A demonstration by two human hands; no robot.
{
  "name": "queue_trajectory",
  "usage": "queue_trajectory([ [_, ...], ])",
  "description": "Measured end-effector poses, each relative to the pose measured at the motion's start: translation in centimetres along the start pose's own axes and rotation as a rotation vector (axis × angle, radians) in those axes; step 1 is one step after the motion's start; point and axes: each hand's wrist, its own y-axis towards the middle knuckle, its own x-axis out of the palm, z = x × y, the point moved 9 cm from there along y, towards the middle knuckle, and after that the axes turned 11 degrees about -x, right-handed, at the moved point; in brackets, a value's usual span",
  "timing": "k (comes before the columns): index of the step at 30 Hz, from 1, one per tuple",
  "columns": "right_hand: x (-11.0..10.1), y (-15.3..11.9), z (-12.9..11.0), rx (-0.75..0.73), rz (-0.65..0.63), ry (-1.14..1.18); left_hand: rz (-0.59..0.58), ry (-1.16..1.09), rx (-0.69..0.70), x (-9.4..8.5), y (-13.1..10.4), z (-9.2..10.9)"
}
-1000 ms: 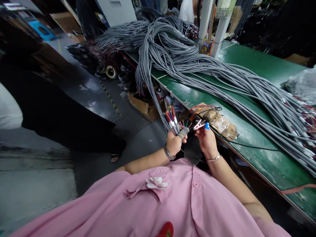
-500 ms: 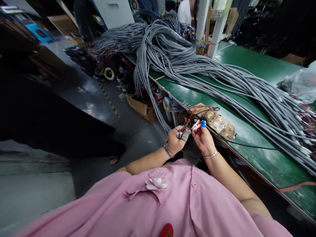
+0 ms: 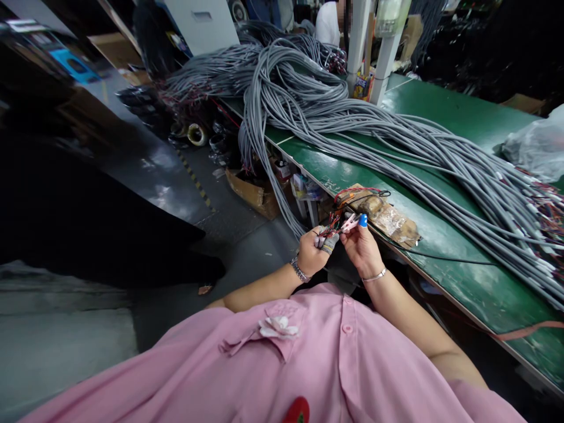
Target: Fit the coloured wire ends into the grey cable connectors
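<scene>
My left hand (image 3: 312, 252), with grey coverings on some fingers, is closed around the stripped end of a grey cable, where thin coloured wires (image 3: 331, 226) fan out. Pinched in my right hand (image 3: 362, 251) is a pale pink clip (image 3: 351, 223), like a clothespin, its jaws turned toward those wires. A blue cover (image 3: 363, 220) sits on my right thumb. Whether the clip touches a wire is too small to tell. Just beyond my hands, at the table's edge, lies a wooden block (image 3: 403, 228) wrapped in clear tape, with red and black leads on it.
Long bundles of grey cable (image 3: 304, 106) run across the green table (image 3: 458, 111) and hang over its near edge. An open cardboard box (image 3: 251, 194) stands on the floor below. A clear plastic bag (image 3: 537, 147) lies at right. Someone in white (image 3: 327, 23) is behind the table.
Almost nothing differs. My hands hold the same wires and clip in nearly the same place, and the view has shifted very slightly.
</scene>
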Motion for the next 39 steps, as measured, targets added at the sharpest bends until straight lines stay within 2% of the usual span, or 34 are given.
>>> queue_trajectory([
  [6,-0.2,-0.1,-0.1,0.002,-0.019,-0.024,-0.004,-0.019,-0.012,0.0,-0.1,0.1],
  [12,-0.9,-0.6,0.9,0.126,-0.073,0.01,-0.024,-0.002,-0.01,-0.3,-0.4,-0.5],
  [19,-1.7,-1.8,2.0,0.206,-0.109,0.036,0.039,-0.278,-0.217,-2.1,-0.3,-3.5],
  [24,-2.2,-3.0,2.6,0.222,-0.13,-0.065,0.048,-0.398,-0.281,-2.5,-0.1,-4.2],
  [27,-1.4,-3.6,2.1,0.168,-0.176,-0.189,0.043,-0.396,-0.287,-2.3,-0.4,-4.2],
  [32,1.1,-4.1,1.0,0.041,-0.257,-0.431,0.007,-0.352,-0.267,-1.5,-1.0,-4.2],
  [36,1.4,-3.9,0.7,-0.049,-0.225,-0.482,-0.033,-0.354,-0.254,-0.9,-1.4,-4.2],
  [39,-0.7,-3.3,1.2,0.014,-0.078,-0.39,-0.028,-0.37,-0.241,-1.1,-1.5,-3.8],
])
